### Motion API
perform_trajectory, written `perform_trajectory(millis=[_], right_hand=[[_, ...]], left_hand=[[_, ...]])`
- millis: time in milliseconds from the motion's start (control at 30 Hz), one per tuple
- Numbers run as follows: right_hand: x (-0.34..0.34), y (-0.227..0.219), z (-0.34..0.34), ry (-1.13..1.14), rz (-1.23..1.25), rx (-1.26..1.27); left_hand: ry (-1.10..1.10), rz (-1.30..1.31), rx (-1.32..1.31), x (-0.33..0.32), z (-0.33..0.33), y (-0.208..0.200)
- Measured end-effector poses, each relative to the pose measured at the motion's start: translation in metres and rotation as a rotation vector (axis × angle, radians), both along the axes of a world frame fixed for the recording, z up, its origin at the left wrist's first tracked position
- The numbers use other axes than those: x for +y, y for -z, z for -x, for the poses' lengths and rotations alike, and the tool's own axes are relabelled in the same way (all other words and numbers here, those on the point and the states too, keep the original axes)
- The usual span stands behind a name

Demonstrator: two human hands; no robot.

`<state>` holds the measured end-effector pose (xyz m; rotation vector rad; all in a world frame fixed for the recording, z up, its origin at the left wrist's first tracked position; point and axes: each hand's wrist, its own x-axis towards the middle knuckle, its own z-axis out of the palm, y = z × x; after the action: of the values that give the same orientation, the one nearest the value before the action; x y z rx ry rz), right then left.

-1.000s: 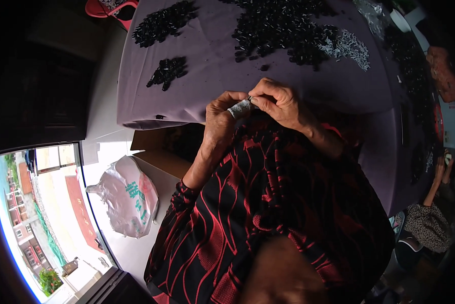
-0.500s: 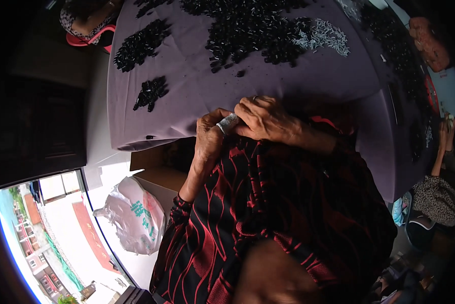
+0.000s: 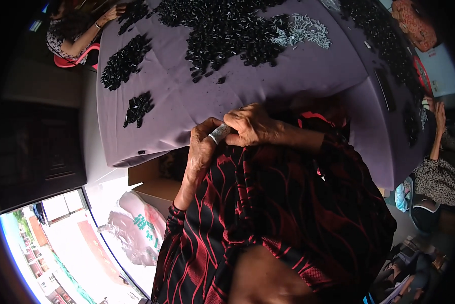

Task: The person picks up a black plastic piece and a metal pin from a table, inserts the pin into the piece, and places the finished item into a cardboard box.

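My left hand (image 3: 201, 143) and my right hand (image 3: 253, 125) meet close in front of my chest, at the near edge of the purple-covered table (image 3: 268, 83). Both have their fingers closed in a pinch, tip against tip. What they pinch is hidden or too small to make out. A whitish wrap (image 3: 219, 133), like tape or bandage, circles my left thumb. Beyond the hands a big pile of small black tube-like pieces (image 3: 227, 38) covers the tabletop. Beside it, to the right, lies a heap of thin pale sticks or pins (image 3: 308, 31).
Two smaller black heaps (image 3: 123, 61) (image 3: 138, 109) lie on the left. Co-workers' hands (image 3: 108, 16) (image 3: 440, 117) are at the table's upper left and far right. A cardboard box (image 3: 154, 186) and a white plastic bag (image 3: 134, 228) stand at lower left, by a bright doorway.
The whole view has shifted a little, so the piles sit further left. My hands keep nearly the same pinched pose. At upper left a co-worker's hand now shows by the black pieces.
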<state>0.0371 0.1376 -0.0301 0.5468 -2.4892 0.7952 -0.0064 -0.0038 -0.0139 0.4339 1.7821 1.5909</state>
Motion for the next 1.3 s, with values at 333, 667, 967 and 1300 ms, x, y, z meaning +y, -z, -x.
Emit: perform_trajectory(millis=[333, 667, 967, 1300], right_hand=[[0.039, -0.018, 0.0, 0.212, 0.298, -0.122], [0.124, -0.034, 0.011, 1.0, -0.183, -0.2], [0.151, -0.018, 0.02, 0.845, -0.011, -0.051], [0.128, -0.029, -0.014, 0.609, 0.804, -0.235]], left_hand=[[-0.147, 0.045, 0.275, -0.007, 0.01, -0.003], [-0.557, 0.526, 1.254, -0.06, 0.124, 0.004], [-0.391, 0.451, 1.459, -0.017, 0.12, 0.007], [-0.012, 0.41, 1.663, 0.049, 0.102, 0.025]])
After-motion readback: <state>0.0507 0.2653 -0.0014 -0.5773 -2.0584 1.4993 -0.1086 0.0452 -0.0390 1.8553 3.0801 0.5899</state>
